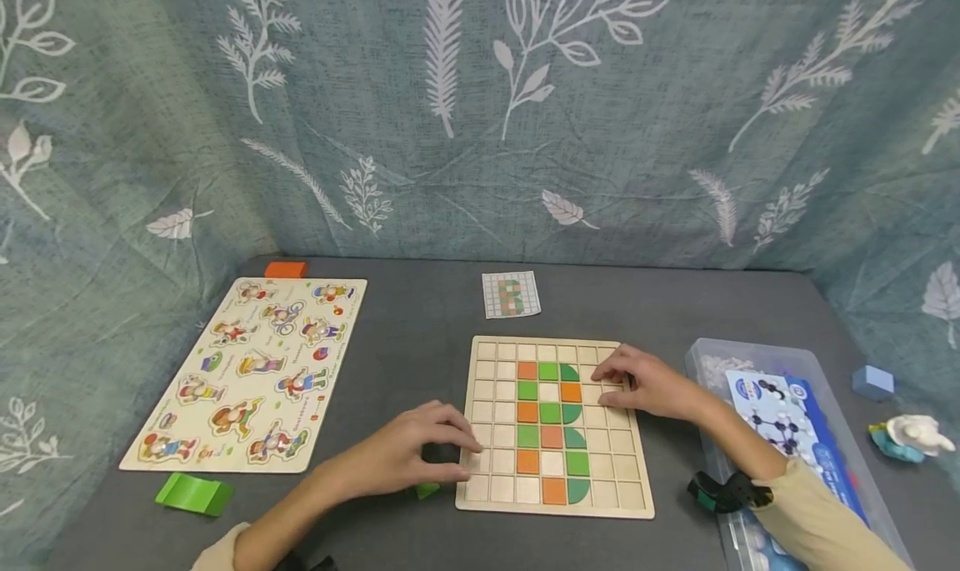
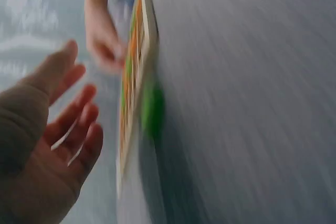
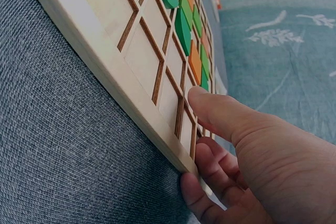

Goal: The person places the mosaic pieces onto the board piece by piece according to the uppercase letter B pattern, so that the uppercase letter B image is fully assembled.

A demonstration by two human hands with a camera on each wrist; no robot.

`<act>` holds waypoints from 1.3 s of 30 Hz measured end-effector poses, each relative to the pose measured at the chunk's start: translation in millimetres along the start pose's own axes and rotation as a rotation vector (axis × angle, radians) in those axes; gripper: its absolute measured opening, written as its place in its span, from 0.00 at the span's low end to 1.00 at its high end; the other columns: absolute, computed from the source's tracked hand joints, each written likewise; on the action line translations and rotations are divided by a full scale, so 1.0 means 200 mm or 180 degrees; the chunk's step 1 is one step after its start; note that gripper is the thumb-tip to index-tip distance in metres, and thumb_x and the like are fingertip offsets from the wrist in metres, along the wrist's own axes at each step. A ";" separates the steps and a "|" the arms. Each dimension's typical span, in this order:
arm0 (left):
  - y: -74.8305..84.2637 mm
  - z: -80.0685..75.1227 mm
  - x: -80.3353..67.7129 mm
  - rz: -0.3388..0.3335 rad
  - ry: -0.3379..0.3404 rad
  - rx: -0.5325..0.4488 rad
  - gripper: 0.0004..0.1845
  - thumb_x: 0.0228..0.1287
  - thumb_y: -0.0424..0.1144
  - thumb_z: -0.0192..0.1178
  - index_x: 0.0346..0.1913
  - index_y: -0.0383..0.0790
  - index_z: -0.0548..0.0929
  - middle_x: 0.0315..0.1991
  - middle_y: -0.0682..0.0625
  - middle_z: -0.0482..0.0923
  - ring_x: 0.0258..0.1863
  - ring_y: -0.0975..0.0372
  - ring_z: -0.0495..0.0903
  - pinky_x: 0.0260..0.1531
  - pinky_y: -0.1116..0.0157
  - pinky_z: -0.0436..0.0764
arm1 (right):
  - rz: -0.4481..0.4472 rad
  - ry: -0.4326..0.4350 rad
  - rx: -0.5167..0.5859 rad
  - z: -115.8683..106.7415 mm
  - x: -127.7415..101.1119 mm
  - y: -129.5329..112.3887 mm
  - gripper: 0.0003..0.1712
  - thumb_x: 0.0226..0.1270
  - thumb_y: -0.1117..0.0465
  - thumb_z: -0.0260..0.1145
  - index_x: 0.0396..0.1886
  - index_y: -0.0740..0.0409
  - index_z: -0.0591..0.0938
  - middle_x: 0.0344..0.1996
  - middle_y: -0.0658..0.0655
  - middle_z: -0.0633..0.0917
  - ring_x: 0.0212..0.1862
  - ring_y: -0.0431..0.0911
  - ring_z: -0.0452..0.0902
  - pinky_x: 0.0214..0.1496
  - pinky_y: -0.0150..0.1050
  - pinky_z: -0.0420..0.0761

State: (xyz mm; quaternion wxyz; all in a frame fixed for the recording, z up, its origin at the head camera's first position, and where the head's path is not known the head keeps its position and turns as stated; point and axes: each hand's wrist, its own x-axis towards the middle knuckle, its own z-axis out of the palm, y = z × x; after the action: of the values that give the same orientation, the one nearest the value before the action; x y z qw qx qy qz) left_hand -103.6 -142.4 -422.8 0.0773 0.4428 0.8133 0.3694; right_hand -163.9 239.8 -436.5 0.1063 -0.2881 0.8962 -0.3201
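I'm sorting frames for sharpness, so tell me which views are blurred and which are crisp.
Head view: sharp and evenly lit, the grid board and both hands clear. Left wrist view: heavy motion blur, the left hand and the board's edge smeared into streaks. Right wrist view: crisp close up on the right hand, cloth backdrop softer.

Bare table [image 1: 420, 338] between animal puzzle [image 1: 255, 371] and grid board [image 1: 487, 471]

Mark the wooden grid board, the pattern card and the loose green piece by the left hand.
wooden grid board [image 1: 628, 494], head view, bare lower right corner of its frame.
pattern card [image 1: 511, 294], head view, middle of the card.
loose green piece [image 1: 426, 491], head view, the part showing under the left hand [image 1: 408, 454].
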 end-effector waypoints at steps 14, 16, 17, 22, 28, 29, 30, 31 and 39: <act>-0.14 -0.08 -0.29 0.0031 -0.0262 -0.0413 0.18 0.62 0.43 0.66 0.55 0.48 0.81 0.51 0.53 0.79 0.48 0.65 0.77 0.43 0.70 0.77 | -0.0032 0.0011 -0.0065 0.00 -0.01 0.00 0.16 0.62 0.54 0.70 0.48 0.54 0.83 0.40 0.51 0.78 0.36 0.36 0.69 0.38 0.32 0.73; -0.13 -0.08 -0.28 -0.0090 -0.0324 -0.0375 0.19 0.63 0.45 0.65 0.56 0.50 0.81 0.52 0.55 0.78 0.49 0.66 0.76 0.43 0.71 0.76 | -0.0039 0.0035 -0.0075 0.01 -0.01 0.00 0.16 0.62 0.54 0.70 0.48 0.54 0.83 0.40 0.51 0.78 0.36 0.36 0.70 0.38 0.32 0.73; -0.13 -0.08 -0.28 -0.0146 -0.0359 -0.0347 0.19 0.63 0.46 0.64 0.57 0.50 0.81 0.52 0.56 0.77 0.49 0.67 0.75 0.43 0.71 0.76 | -0.0038 0.0041 -0.0075 0.01 -0.01 0.00 0.16 0.62 0.54 0.70 0.48 0.54 0.83 0.40 0.51 0.78 0.36 0.36 0.70 0.38 0.32 0.73; -0.13 -0.06 -0.27 -0.0304 -0.0474 -0.0174 0.20 0.64 0.48 0.63 0.59 0.52 0.80 0.51 0.59 0.75 0.50 0.70 0.73 0.48 0.69 0.75 | -0.0072 0.0057 -0.0072 0.03 -0.01 0.00 0.16 0.62 0.54 0.70 0.48 0.54 0.84 0.40 0.51 0.78 0.36 0.36 0.69 0.38 0.32 0.73; -0.13 -0.05 -0.25 -0.0340 -0.0484 0.0024 0.20 0.62 0.49 0.64 0.57 0.53 0.82 0.49 0.61 0.74 0.49 0.72 0.73 0.50 0.68 0.76 | -0.0094 0.0062 -0.0096 0.03 -0.01 0.00 0.16 0.62 0.54 0.70 0.48 0.54 0.84 0.40 0.51 0.78 0.37 0.36 0.70 0.38 0.32 0.73; -0.13 -0.05 -0.25 -0.0345 -0.0478 0.0039 0.19 0.62 0.49 0.65 0.57 0.53 0.82 0.49 0.62 0.74 0.49 0.72 0.73 0.50 0.68 0.76 | -0.0090 0.0065 -0.0091 0.03 -0.01 0.00 0.16 0.62 0.55 0.70 0.48 0.54 0.84 0.40 0.51 0.78 0.37 0.36 0.70 0.38 0.32 0.73; -0.13 -0.05 -0.25 -0.0350 -0.0472 0.0047 0.19 0.62 0.49 0.65 0.56 0.54 0.82 0.48 0.62 0.74 0.49 0.72 0.73 0.50 0.68 0.76 | -0.0086 0.0065 -0.0088 0.03 -0.01 0.00 0.15 0.62 0.55 0.70 0.48 0.54 0.84 0.40 0.51 0.78 0.37 0.35 0.70 0.38 0.32 0.73; -0.13 -0.05 -0.25 -0.0350 -0.0466 0.0056 0.19 0.62 0.49 0.65 0.56 0.54 0.82 0.48 0.62 0.74 0.48 0.72 0.73 0.50 0.67 0.76 | -0.0084 0.0067 -0.0085 0.03 -0.01 0.00 0.15 0.62 0.55 0.70 0.47 0.54 0.84 0.40 0.51 0.78 0.37 0.35 0.70 0.38 0.32 0.73; -0.14 -0.04 -0.24 -0.0185 -0.0312 0.0128 0.14 0.60 0.49 0.67 0.49 0.55 0.84 0.46 0.62 0.74 0.46 0.72 0.74 0.48 0.70 0.76 | -0.0081 0.0066 -0.0058 0.03 -0.01 0.00 0.15 0.62 0.55 0.70 0.47 0.55 0.84 0.39 0.51 0.78 0.36 0.35 0.70 0.38 0.32 0.73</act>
State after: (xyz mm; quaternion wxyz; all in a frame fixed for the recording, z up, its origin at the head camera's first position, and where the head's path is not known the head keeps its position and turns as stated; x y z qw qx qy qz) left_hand -96.3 -193.6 -446.3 0.1189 0.4380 0.8283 0.3285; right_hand -160.9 237.6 -440.3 0.0904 -0.2971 0.8964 -0.3163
